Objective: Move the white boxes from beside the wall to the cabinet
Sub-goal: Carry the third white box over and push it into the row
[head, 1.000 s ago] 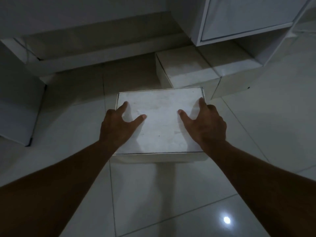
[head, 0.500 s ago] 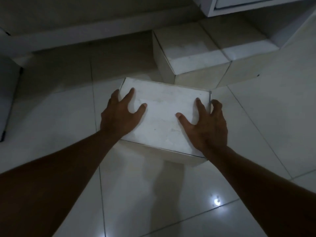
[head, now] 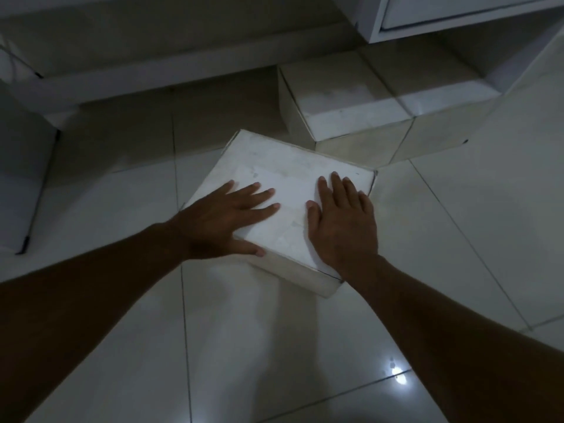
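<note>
Both hands flat, fingers spread, gripping nothing: L hand (head: 225, 215) & R hand (head: 341, 221) press top of white box (head: 274, 166) on tile floor (head: 244, 346), near two more boxes (head: 341, 96) under cabinet (head: 375, 22).

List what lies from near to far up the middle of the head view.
Bare floor tile → white box under both hands → second white box beneath the cabinet → cabinet.

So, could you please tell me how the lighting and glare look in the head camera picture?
Head view: dim overall; the white box under both hands is brightest; a glare spot shines on the glossy floor tiles; forearms fall into deep shadow; wide-angle bending shows at the edges.
</note>
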{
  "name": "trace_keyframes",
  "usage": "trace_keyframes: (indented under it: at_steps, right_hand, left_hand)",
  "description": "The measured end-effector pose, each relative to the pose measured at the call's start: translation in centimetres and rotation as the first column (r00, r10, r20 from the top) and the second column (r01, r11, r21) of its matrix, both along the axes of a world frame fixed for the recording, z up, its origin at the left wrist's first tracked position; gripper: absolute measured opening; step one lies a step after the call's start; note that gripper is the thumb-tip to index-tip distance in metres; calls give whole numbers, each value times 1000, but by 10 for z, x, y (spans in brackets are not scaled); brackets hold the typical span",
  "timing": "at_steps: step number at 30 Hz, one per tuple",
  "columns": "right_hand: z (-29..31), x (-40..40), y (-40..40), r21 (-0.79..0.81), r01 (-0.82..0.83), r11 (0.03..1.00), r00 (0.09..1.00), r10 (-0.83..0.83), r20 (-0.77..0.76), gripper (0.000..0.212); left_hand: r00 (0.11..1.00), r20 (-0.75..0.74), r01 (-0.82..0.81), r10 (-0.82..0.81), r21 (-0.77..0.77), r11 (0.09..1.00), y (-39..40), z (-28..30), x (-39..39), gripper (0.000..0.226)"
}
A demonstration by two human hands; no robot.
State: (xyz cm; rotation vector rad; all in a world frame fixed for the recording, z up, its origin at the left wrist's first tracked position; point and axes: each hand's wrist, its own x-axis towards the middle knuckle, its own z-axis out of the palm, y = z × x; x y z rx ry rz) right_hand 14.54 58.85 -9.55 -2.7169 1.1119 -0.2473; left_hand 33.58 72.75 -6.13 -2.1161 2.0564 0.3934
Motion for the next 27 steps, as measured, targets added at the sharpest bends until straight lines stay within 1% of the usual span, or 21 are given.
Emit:
trace_keyframes:
  at_steps: [2, 4, 6, 8, 10, 11, 12, 13, 14, 15, 16, 17, 18, 19, 22, 24, 27]
  right_hand:
    - [5, 12, 11, 39, 36, 999, 998, -34, -49, 62]
    - [12, 21, 15, 38, 44, 998, 994, -40, -105, 62]
    - [20, 22, 5, -35, -24, 999, 987, 18, -157, 61]
    - [24, 19, -16, -114, -151, 982, 972, 126, -198, 61]
    - [21, 10, -32, -119, -224, 967, 965, 203, -167, 62]
    - [16, 6, -35, -92, -225, 970, 968, 213, -130, 65]
    - [11, 3, -34, -52, -218, 975, 971, 212, -111, 69]
    - [5, 0, -31, -25, -206, 978, 974, 202, -105, 73]
    - [0, 0, -28, -17, -188, 982, 978, 186, -98, 75]
    - [-4, -1, -25, -15, -170, 985, 982, 168, -84, 76]
    - [-4, 0, -23, -11, -155, 988, 986, 154, -72, 77]
    - [-4, 0, -22, -4, -146, 989, 987, 145, -66, 78]
    - [-4, 0, -22, 2, -139, 990, 988, 139, -62, 80]
    - [-3, 0, -21, 2, -133, 991, 990, 133, -56, 80]
    - [-8, 3, -14, 0, -80, 997, 997, 80, -18, 75]
    - [-7, 8, -3, 17, -21, 1000, 1000, 21, 14, 74]
    - [-6, 17, 20, 47, 71, 996, 997, -73, 36, 73]
  left_hand:
    - [999, 40, -37, 36, 18, 999, 5, 5, 8, 79]
    - [993, 48, -113, 111, 48, 992, 11, 10, 9, 77]
    - [979, 57, -201, 197, 86, 976, 15, 14, 4, 77]
    - [949, 35, -315, 313, 86, 945, 17, 17, -9, 78]
    - [882, -41, -467, 470, 55, 882, 15, 15, -30, 81]
    - [821, -90, -564, 564, 30, 825, 11, 14, -42, 83]
    - [726, -149, -679, 671, 2, 734, 6, 10, -54, 87]
    - [583, -231, -803, 779, -16, 596, -1, 7, -66, 91]
    - [395, -330, -909, 857, -4, 418, -9, 4, -76, 94]
    - [198, -425, -969, 883, 51, 241, -17, 0, -85, 96]
    - [49, -493, -987, 869, 108, 116, -24, -2, -93, 96]
    - [-28, -531, -989, 847, 136, 53, -30, -5, -98, 95]
    - [-51, -557, -991, 829, 132, 28, -36, -8, -102, 93]
    - [-54, -575, -994, 816, 107, 10, -40, -11, -103, 91]
    - [-69, -572, -996, 817, 83, -27, -48, -14, -97, 87]
    - [-37, -587, -997, 809, 75, 9, -48, -16, -81, 85]
    - [23, -679, -984, 734, 113, 136, -42, -19, -45, 87]
